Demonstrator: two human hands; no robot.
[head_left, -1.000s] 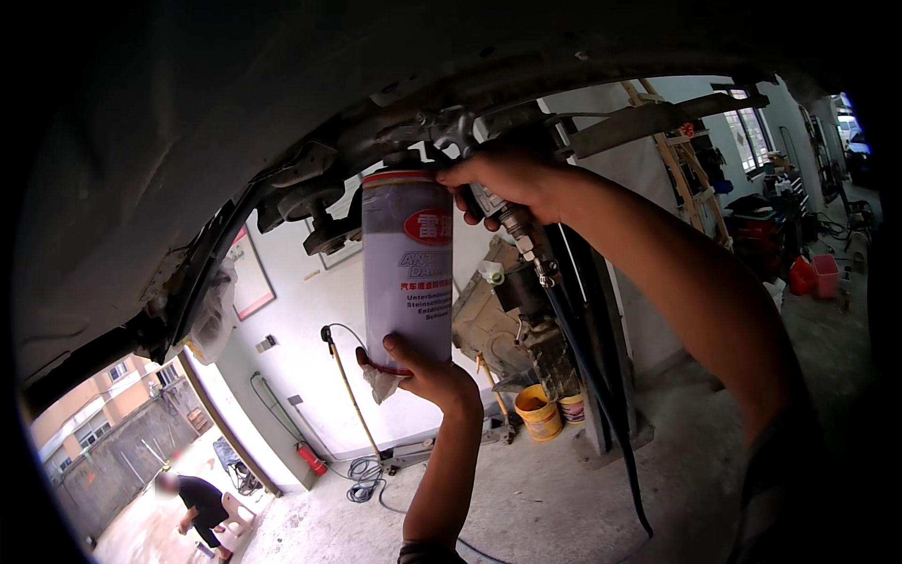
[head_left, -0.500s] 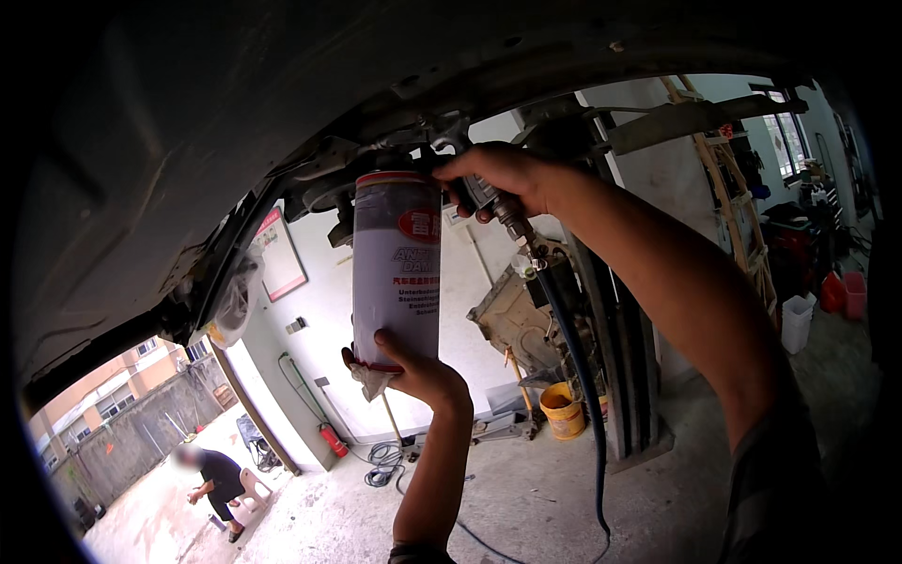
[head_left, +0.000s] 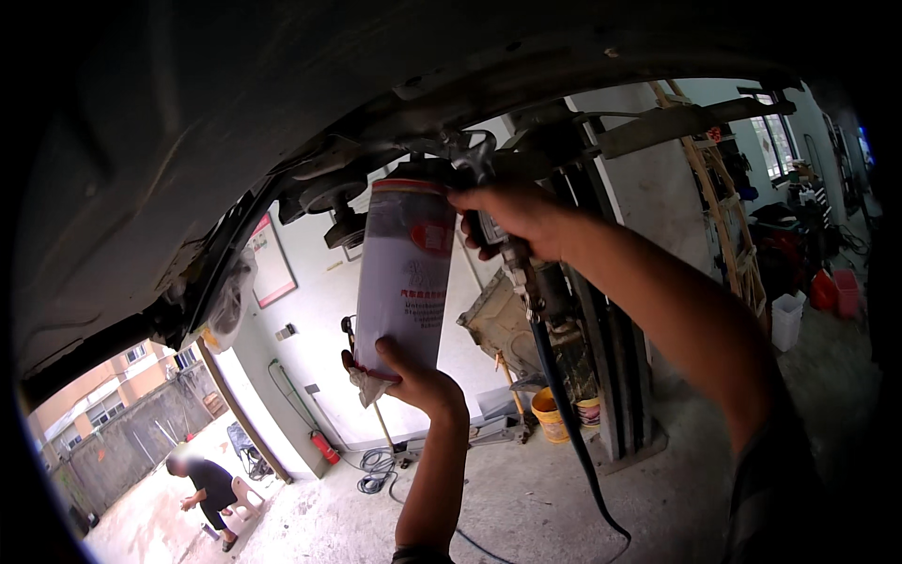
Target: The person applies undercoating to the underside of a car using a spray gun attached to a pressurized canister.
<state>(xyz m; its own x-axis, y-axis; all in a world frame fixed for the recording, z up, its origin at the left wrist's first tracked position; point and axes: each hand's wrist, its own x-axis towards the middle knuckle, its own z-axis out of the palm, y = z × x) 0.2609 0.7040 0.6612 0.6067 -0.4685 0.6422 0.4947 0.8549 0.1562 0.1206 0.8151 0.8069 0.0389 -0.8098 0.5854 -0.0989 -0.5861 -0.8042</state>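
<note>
My left hand [head_left: 421, 381] is wrapped round the bottom of a tall grey-white can [head_left: 399, 282] with a red rim and red print. A crumpled white scrap [head_left: 369, 385], perhaps cloth or paper, hangs beside those fingers. Closed round the grip of a metal spray gun [head_left: 479, 162] is my right hand [head_left: 521, 224]. The can hangs slightly tilted below the gun's front, its top close to my right fingers. From the grip, a dark air hose [head_left: 564, 409] runs down to the floor. Just above the gun lies the dark vehicle underside [head_left: 188, 169].
A lift post [head_left: 615, 376] stands behind my right forearm, near a yellow bucket [head_left: 550, 414]. Coiled hose [head_left: 378, 467] lies on the floor by a red fire extinguisher [head_left: 324, 446]. Wooden racking [head_left: 723, 207] is at right. A seated person [head_left: 214, 489] is outside at lower left.
The can and gun have shifted slightly right and down, and the can leans more, its top to the right. Both hands keep their hold. The background has moved a little left.
</note>
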